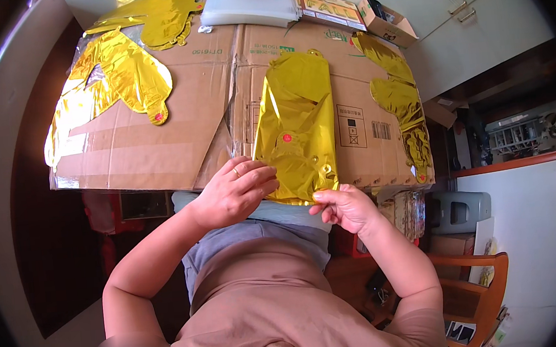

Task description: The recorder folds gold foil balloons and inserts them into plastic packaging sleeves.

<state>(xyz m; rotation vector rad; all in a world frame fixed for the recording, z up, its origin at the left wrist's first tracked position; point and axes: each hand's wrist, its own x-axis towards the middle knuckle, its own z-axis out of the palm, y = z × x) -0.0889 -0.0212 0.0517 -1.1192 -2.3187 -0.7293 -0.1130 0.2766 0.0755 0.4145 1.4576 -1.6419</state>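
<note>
A flat gold foil balloon (298, 96), folded into a long strip with a red dot on it, lies on a cardboard sheet in front of me. My right hand (347, 207) pinches its near right corner between thumb and forefinger, the other fingers curled below. At the near left edge, my left hand (236, 191) is closed with its fingers bent together against the foil; a ring is on one finger, and its thumb is hidden. The balloon's near end hangs slightly over the cardboard's front edge.
More gold foil balloons lie at the left (130, 71), far left (172, 17) and right (393, 91) of the flattened cardboard (197, 81). Behind are a stack of clear plastic bags (250, 4) and a small open box (387, 22). A wooden chair (499, 280) stands at the right.
</note>
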